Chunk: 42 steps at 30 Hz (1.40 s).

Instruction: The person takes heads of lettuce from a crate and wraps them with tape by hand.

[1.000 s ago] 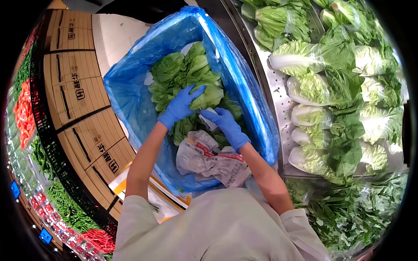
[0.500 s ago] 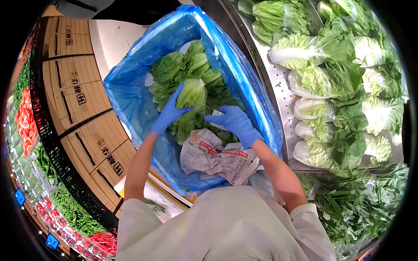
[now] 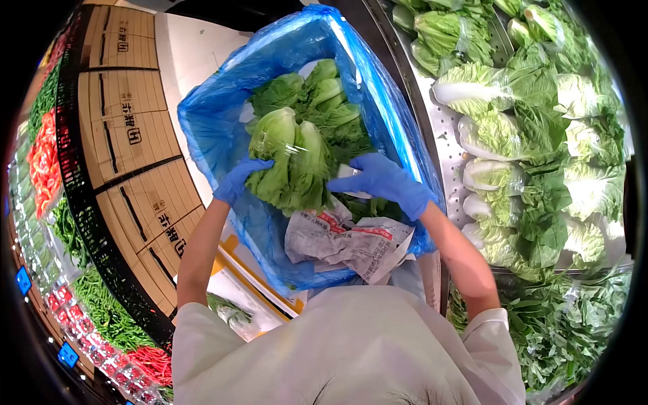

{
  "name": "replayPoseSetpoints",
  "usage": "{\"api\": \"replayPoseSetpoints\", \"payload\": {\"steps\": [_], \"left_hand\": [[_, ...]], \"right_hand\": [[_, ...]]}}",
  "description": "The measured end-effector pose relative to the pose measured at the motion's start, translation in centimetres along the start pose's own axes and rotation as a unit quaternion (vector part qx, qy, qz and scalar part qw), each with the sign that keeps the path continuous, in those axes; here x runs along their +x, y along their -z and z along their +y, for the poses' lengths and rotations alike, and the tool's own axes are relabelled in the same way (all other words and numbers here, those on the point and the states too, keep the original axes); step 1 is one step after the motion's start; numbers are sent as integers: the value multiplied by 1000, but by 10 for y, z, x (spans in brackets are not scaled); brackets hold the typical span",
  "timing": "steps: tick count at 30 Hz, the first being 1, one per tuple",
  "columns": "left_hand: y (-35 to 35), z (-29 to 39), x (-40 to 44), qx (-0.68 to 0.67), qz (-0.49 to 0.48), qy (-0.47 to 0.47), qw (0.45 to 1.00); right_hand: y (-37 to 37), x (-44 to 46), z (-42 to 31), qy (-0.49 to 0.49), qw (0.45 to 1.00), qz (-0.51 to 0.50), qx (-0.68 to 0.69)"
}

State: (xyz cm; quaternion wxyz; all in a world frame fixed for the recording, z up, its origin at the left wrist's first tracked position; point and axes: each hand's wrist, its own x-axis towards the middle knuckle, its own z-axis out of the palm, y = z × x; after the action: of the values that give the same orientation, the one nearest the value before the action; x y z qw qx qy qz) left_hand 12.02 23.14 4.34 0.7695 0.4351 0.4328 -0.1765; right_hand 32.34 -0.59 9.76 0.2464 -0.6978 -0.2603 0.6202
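Observation:
My left hand (image 3: 247, 179), in a blue glove, grips the left side of a leafy green lettuce bundle (image 3: 291, 162) and holds it up over a bin lined with a blue plastic bag (image 3: 202, 128). Shiny clear film shows around the bundle. My right hand (image 3: 388, 182), also gloved in blue, is closed around a small white object (image 3: 349, 178) close to the bundle's right side; its kind I cannot make out. More lettuce (image 3: 331, 101) lies deeper in the bag. Crumpled printed newspaper (image 3: 344, 239) rests at the near end of the bag.
To the right, a perforated metal shelf (image 3: 442, 128) carries wrapped cabbages (image 3: 489, 135), with loose dark leafy greens (image 3: 567, 331) nearer me. Printed brown cartons (image 3: 128, 128) line the left, beyond them red and green peppers (image 3: 108, 304). A white-and-yellow box (image 3: 253, 277) stands beside the bin.
My left hand has moved down and left, and the lettuce bundle is now raised and larger in view. My right hand still holds the white object. The whole view has shifted slightly.

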Motion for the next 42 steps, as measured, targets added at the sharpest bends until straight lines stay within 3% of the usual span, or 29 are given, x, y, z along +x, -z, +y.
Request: {"api": "replayPoseSetpoints", "payload": {"steps": [1, 3, 5, 6, 8, 11, 14, 15, 17, 19, 21, 22, 24, 25, 27, 29, 31, 33, 35, 36, 37, 39, 42], "left_hand": [[5, -5, -6, -42, 4, 33, 999], [-8, -1, -32, -89, -12, 36, 995], [-21, -7, -50, -137, -27, 38, 989], [-25, -13, -53, -155, -46, 46, 986], [-33, -20, -56, -148, -90, 56, 983], [-63, -9, -83, -153, -73, 14, 985], [-46, -23, -81, -189, -111, 13, 976], [-45, -25, -80, -239, -133, 30, 961], [-59, -24, -86, -241, -126, 10, 962], [-59, -45, -74, -195, -122, -28, 973], [-71, -48, -71, -221, -142, -20, 965], [-84, -39, -75, -201, -191, -7, 961], [-112, -13, -87, -157, -283, 21, 946], [-126, 6, -96, -157, -281, 17, 947], [-153, 46, -109, 186, -327, -8, 927], [-168, 54, -112, 208, -369, -54, 904], [-183, 57, -112, 230, -411, -98, 877], [-193, 59, -111, 277, -462, -77, 839], [-199, 59, -114, 307, -436, -79, 842], [-202, 58, -116, 335, -411, -80, 844], [-204, 59, -118, 361, -385, -82, 845], [-209, 65, -129, 393, -353, -90, 844], [-213, 81, -152, 414, -317, -112, 846]], "right_hand": [[4, -7, 3, 23, 995, 0, -93], [5, -20, 7, -9, 996, -11, -87], [3, -35, 11, -48, 994, -99, 21], [0, -39, 14, -45, 994, -99, 16], [-3, -47, 18, -68, 974, -203, 73], [17, -83, 21, -7, 964, -266, 24], [36, -118, 19, -71, 947, -313, -22], [39, -125, 14, -71, 948, -310, -25], [45, -140, 7, 17, 969, -246, -22], [36, -137, -2, -18, 976, -218, -12], [19, -117, 18, 156, 954, -145, -213], [13, -114, 33, 158, 952, -145, -217], [2, -118, 58, 173, 972, -89, 135], [3, -118, 54, 176, 971, -91, 133], [9, -117, 37, 173, 943, -150, 240], [9, -113, 25, 170, 924, -180, 291], [4, -109, 12, 112, 831, -217, 499], [9, -114, -2, 151, 849, -188, 471], [12, -119, -10, 86, 769, -169, 611], [12, -122, -14, 92, 756, -155, 629], [13, -126, -18, 95, 757, -153, 628], [16, -137, -29, 123, 820, -84, 553], [16, -155, -52, 103, 833, -69, 540]]}}
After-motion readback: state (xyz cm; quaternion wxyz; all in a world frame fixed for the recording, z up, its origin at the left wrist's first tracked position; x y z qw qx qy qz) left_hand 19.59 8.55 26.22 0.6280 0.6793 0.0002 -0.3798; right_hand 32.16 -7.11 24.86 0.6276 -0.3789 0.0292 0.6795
